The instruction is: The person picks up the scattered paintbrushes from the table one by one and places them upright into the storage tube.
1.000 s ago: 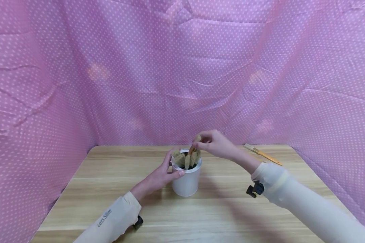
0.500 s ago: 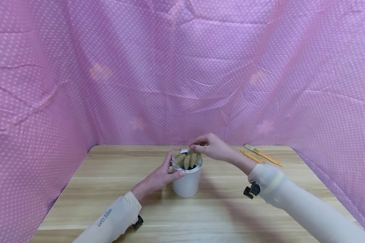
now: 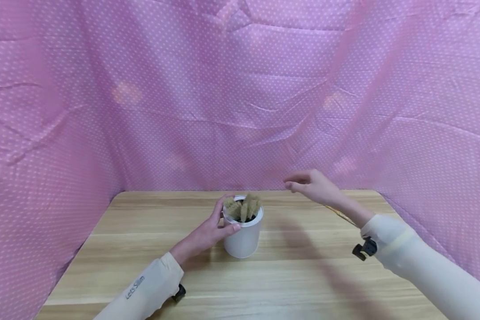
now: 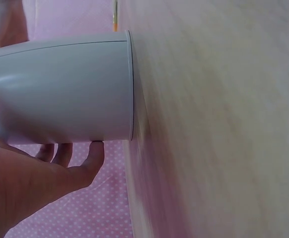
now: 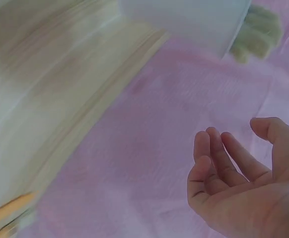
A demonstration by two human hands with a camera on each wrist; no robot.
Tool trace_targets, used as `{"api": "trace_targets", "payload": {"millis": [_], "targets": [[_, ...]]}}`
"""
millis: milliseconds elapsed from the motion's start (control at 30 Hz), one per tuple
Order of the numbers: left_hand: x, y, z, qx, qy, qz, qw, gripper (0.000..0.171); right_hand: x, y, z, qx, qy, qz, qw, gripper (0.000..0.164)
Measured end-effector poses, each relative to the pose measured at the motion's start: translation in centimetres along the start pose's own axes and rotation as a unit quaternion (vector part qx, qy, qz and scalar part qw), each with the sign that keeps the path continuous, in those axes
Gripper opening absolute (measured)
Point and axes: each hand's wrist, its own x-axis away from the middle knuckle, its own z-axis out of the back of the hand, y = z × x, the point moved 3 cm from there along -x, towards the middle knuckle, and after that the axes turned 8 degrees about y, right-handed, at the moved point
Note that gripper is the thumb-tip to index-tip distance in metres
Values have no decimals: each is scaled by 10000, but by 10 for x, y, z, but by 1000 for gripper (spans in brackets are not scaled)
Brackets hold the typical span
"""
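Observation:
A white cylindrical pot (image 3: pixel 242 240) stands upright on the table, also seen side-on in the left wrist view. Tan bristle heads (image 3: pixel 246 208) of several paintbrushes stick out of its top. My left hand (image 3: pixel 205 234) grips the pot from the left, thumb at the front near the rim and fingers round the far side. To the right of the pot and above the table, my right hand (image 3: pixel 314 186) hangs with fingers loosely bent. In the right wrist view nothing lies between those fingers (image 5: pixel 234 158).
Paintbrushes with orange handles (image 5: pixel 10 207) lie at the table's far right, mostly hidden behind my right forearm in the head view. The wooden table (image 3: pixel 152 222) ends at a pink dotted cloth (image 3: pixel 240 111) that hangs behind and at both sides.
My right hand has let go of a paintbrush, now in the pot with the others, and has moved right, away from the pot. The left hand keeps its hold on the pot.

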Motion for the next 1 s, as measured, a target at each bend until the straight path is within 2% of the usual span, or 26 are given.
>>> {"api": "trace_targets", "payload": {"millis": [167, 367, 533, 667, 767, 1000], "targets": [[1, 1, 2, 23, 5, -85, 10000, 79, 12, 38, 23, 115, 219, -204, 9995, 38], [1, -1, 0, -50, 55, 9, 10000, 80, 31, 92, 44, 214, 491, -660, 9964, 41], [-1, 2, -2, -13, 20, -46, 10000, 79, 40, 132, 56, 601, 929, -726, 9912, 40], [-1, 2, -1, -4, 2, -26, 10000, 80, 40, 159, 56, 963, 1141, -679, 9865, 38], [0, 2, 0, -36, 37, -15, 10000, 82, 35, 177, 50, 1170, 1113, -698, 9844, 38], [0, -2, -3, -8, 7, -131, 9999, 78, 22, 207, 42, 1811, 579, -893, 9777, 45]]}}
